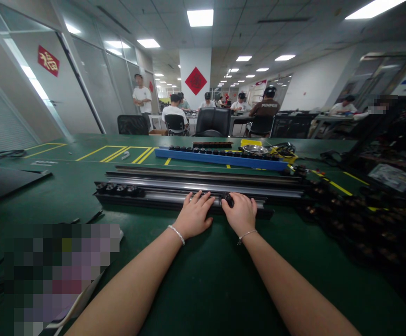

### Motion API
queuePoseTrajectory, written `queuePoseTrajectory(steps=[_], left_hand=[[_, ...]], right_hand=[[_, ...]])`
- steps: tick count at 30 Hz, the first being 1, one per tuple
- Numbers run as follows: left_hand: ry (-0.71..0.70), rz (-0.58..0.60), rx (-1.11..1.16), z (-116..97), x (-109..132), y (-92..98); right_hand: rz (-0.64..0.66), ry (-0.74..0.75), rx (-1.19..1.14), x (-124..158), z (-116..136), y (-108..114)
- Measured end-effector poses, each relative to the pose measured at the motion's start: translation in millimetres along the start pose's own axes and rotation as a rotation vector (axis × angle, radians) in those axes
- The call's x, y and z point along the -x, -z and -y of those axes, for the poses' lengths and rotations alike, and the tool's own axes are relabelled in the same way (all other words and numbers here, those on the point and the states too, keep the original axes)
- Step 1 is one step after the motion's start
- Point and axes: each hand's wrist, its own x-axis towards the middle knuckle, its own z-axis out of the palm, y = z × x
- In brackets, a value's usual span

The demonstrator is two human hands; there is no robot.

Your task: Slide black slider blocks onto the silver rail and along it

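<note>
A long black metal rail point(161, 198) lies crosswise in front of me, with several small round black parts point(119, 189) seated in its channel at the left end. My left hand point(195, 217) rests on this rail with its fingers spread flat. My right hand point(242, 214) closes around a small black part point(226, 198) at the channel, to the right of my left fingers. The part's exact shape is half hidden by the fingers, and I cannot tell whether it sits in the channel. Directly behind lie more long rails point(206, 185), parallel to the first.
Beyond the rails, a blue rail point(220, 160) holds a row of black parts. A metal dish point(255, 149) and a yellow tray point(251, 142) stand behind it. Many black parts point(360, 224) are heaped on the right. A dark panel point(10, 184) lies left. Several people sit farther back.
</note>
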Motion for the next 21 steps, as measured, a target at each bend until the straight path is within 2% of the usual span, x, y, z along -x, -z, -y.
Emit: queuePoseTrajectory(steps=[21], left_hand=[[0.002, -0.004, -0.012, 1.9, 0.1, -2.1]], right_hand=[[-0.039, -0.019, 0.050, -1.2, -7.5, 2.8]])
